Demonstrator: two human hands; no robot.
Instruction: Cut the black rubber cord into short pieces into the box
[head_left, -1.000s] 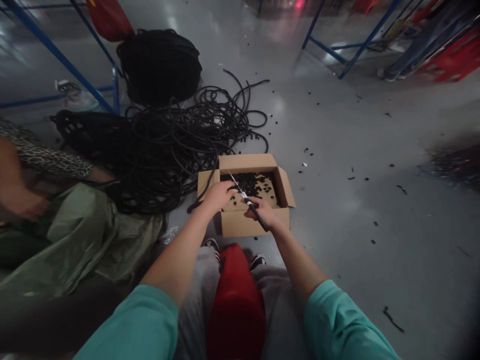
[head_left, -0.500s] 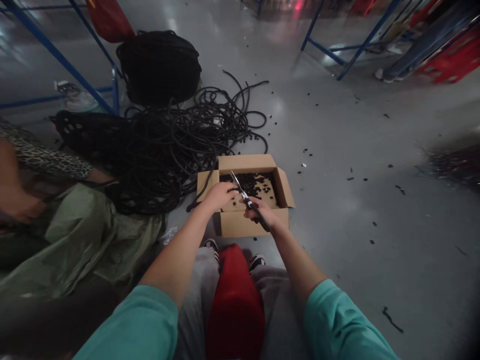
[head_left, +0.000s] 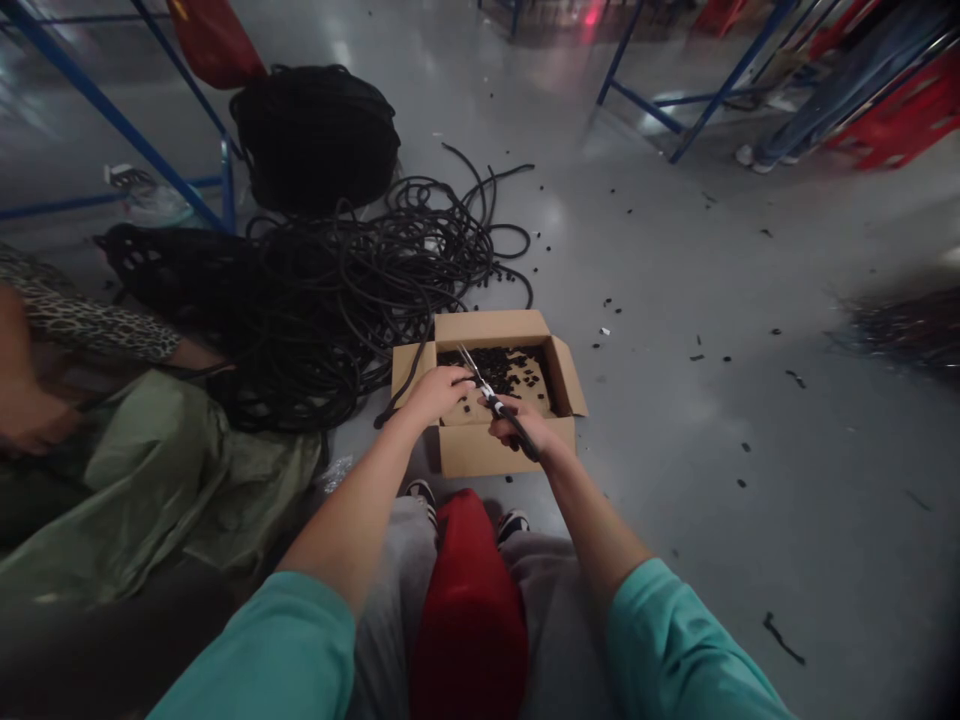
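Over an open cardboard box (head_left: 507, 447), my left hand (head_left: 436, 394) pinches a black cord (head_left: 409, 378), whose end points toward the scissors. My right hand (head_left: 520, 424) is closed on the black-handled scissors (head_left: 487, 391), with the metal blades directed up and left beside my left fingertips. Small black cut pieces (head_left: 501, 370) lie scattered in the box. A big tangle of black cord (head_left: 330, 290) spreads over the floor to the left of the box.
Beyond the tangle sits a large black coil (head_left: 316, 135). Blue metal frames (head_left: 112, 110) stand at upper left and right. At the left, another person's hand (head_left: 37, 418) rests near green fabric (head_left: 157, 480). Between my knees is a red object (head_left: 469, 610).
The whole view has shifted very slightly. My hands, the cord and the scissors keep almost the same positions over the box.
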